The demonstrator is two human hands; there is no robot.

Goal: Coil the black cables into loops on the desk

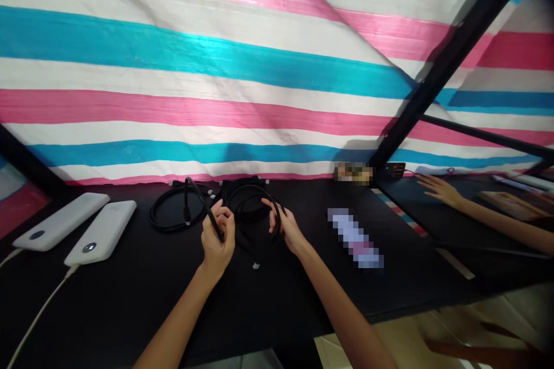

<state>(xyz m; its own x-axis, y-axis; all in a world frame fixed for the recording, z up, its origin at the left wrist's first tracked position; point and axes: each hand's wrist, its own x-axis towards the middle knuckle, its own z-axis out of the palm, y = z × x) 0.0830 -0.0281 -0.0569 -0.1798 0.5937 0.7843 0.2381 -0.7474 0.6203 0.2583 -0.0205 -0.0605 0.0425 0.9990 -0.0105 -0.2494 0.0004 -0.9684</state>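
Above the matte black tabletop, the left hand is closed in a pinch on one strand of a thin black cable, while the right hand curls loosely around the opposite side of its loop. The loop spans between both hands, its white-tipped end trailing onto the table below. A second coiled black cord lies just left, with two white rounded power banks farther left. Another person's hand rests well apart at right.

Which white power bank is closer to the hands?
The power bank on the right, with the bright round button; the other power bank lies farther left.
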